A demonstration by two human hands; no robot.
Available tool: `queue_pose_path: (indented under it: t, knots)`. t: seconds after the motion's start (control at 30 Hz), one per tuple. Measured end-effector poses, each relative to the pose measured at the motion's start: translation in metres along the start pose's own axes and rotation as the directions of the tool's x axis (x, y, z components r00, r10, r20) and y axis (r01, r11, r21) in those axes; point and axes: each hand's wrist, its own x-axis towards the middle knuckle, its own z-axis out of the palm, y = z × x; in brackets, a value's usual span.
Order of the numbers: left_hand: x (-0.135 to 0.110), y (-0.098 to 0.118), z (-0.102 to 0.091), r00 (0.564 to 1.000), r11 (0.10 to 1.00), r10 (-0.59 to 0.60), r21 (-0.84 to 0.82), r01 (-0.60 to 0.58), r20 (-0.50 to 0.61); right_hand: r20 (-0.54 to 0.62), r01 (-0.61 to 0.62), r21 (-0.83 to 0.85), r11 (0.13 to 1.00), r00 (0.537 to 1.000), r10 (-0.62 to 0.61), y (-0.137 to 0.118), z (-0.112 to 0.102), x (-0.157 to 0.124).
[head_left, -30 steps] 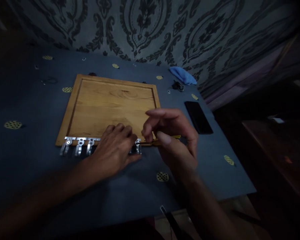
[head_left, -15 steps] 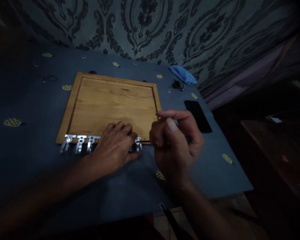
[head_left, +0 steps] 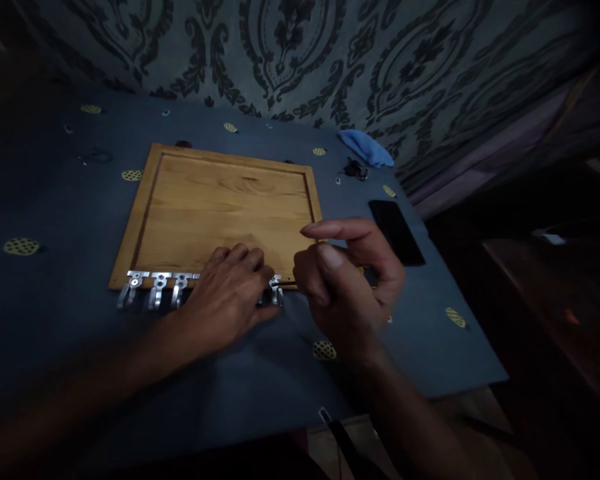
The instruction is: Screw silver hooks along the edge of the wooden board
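A wooden framed board [head_left: 220, 213] lies flat on the table. Along its near edge runs a metal hook rail [head_left: 159, 283] with several silver hooks. My left hand [head_left: 233, 290] is bent over the rail's right half, gripping it against the board and hiding the middle hooks. Closed around a screwdriver [head_left: 286, 285], my right hand [head_left: 347, 283] is just past the board's near right corner. The tool's thin dark shaft points left, its tip at the rightmost hook; most of the handle is hidden in my palm, with a little yellow showing.
Right of the board lies a black phone [head_left: 396, 232]. Behind it are a small dark coiled cable [head_left: 356, 169] and a blue cloth [head_left: 366, 148] near the patterned wall covering [head_left: 290, 53]. A dark strap [head_left: 343, 440] hangs by the front edge of the blue tablecloth [head_left: 430, 347].
My right hand has turned slightly and shifted a little left, so some yellow of the screwdriver handle now shows. My left hand stays on the rail.
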Motion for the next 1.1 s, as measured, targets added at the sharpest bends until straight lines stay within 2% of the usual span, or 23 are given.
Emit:
queue_pose_path:
  t: [0.1,0.17,0.3,0.43,0.6,0.77,1.1]
  knots:
    - [0.000,0.001,-0.002,1.000,1.000,-0.011,-0.003,0.011,0.019,0.021,0.030,-0.010,0.999,0.999,-0.030,0.002,-0.002,-0.002]
    - [0.000,0.001,-0.003,0.999,1.000,-0.019,0.005,0.019,0.033,-0.010,0.079,-0.019,0.997,0.997,-0.079,-0.001,-0.001,-0.002]
    - [0.000,0.001,-0.002,1.000,0.999,-0.020,0.029,0.020,0.011,-0.209,0.186,-0.047,0.981,0.959,-0.192,-0.023,0.002,0.003]
    - [0.001,0.000,0.000,1.000,1.000,-0.025,0.019,0.025,-0.001,-0.335,0.129,-0.046,0.991,0.932,-0.137,-0.033,0.001,0.009]
    - [0.002,0.001,0.000,0.999,0.999,-0.030,0.030,0.029,0.015,-0.322,0.012,-0.005,1.000,0.947,-0.013,-0.015,-0.001,0.008]
    - [0.002,0.000,-0.001,0.999,0.999,-0.034,0.020,0.034,0.012,-0.295,0.045,-0.045,0.998,0.954,-0.057,-0.005,0.001,0.005]
    - [0.001,0.001,-0.001,1.000,1.000,-0.025,0.014,0.025,0.014,-0.256,0.056,-0.041,0.998,0.965,-0.064,-0.006,0.005,0.003]
